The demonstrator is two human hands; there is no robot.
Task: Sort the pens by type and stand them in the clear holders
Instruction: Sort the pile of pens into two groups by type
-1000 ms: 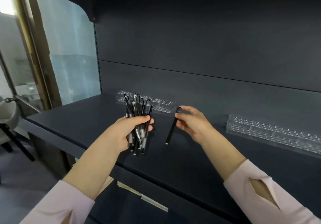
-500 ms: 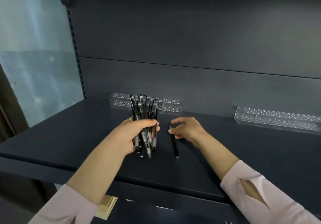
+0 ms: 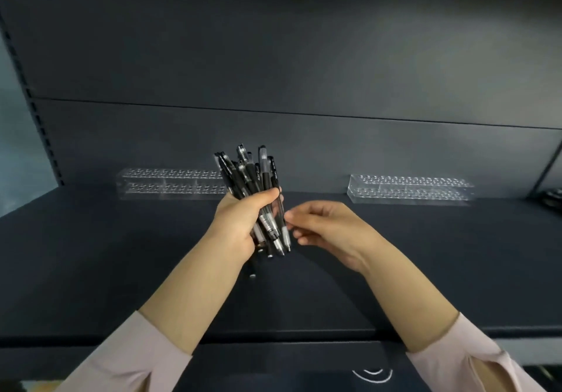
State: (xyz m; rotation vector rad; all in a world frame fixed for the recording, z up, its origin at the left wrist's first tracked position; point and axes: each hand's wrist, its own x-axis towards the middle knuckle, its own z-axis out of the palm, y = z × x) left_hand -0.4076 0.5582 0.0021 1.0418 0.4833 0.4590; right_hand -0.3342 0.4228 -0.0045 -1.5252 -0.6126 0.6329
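Head: pens (image 3: 249, 175) above shelf (image 3: 91, 255), holders (image 3: 410, 188) behind

Single head-worn wide-angle view; faces forward-down, close above left hand (image 3: 240, 221) gripping black plastic pens (image 3: 264, 175); dark flat shelf (image 3: 106, 255) beyond grip.

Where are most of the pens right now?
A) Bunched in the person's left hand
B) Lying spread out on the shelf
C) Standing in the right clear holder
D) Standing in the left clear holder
A: the left hand grips the bundle of pens upright above the shelf, while the left clear holder and the right clear holder show no pens in the parts that can be seen.
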